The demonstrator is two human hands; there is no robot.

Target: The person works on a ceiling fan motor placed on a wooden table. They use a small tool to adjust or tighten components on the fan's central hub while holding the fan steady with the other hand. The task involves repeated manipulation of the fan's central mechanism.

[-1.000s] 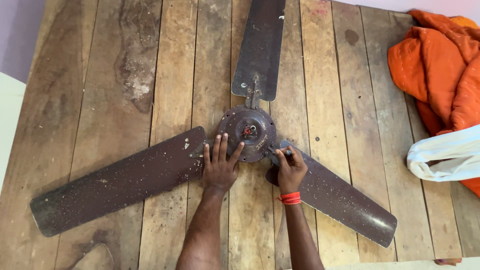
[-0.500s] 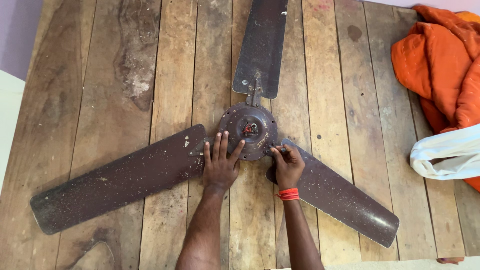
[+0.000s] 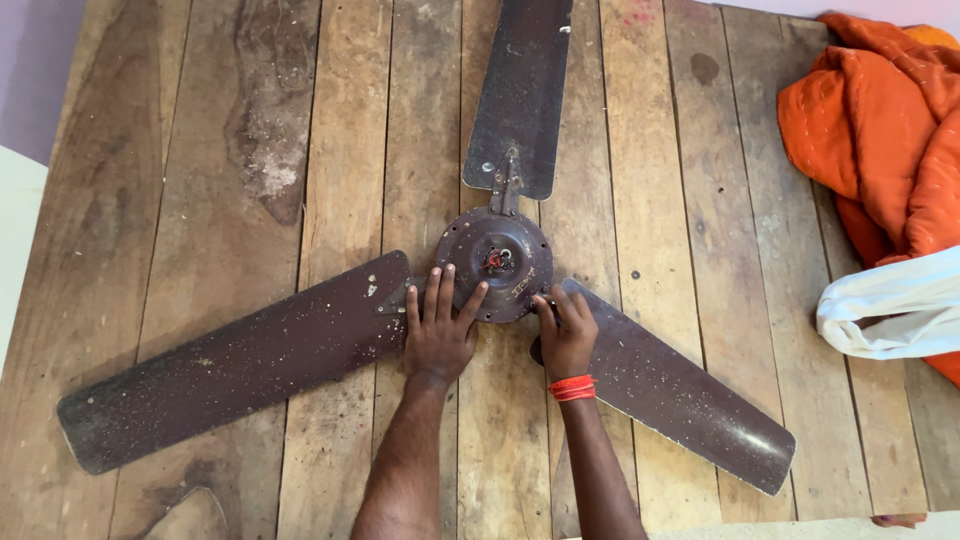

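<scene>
A brown, dusty ceiling fan lies flat on a wooden plank surface [image 3: 300, 130]. Its round motor hub [image 3: 500, 250] sits in the middle, with one blade [image 3: 520, 90] pointing away, one blade [image 3: 230, 370] to the lower left and one blade [image 3: 690, 400] to the lower right. My left hand [image 3: 438, 328] rests flat with fingers spread on the hub's lower left edge and the left blade's bracket. My right hand [image 3: 566, 335], a red thread on its wrist, has its fingers curled at the joint where the right blade meets the hub; what they pinch is hidden.
An orange cloth [image 3: 880, 130] is heaped at the right edge of the planks, with a white cloth [image 3: 890, 305] lying over its lower part. A pale floor strip [image 3: 15, 230] shows at the far left, beyond the plank edge.
The view has shifted slightly. Both hands stay at the hub; my right hand's fingers have moved a little at the blade joint.
</scene>
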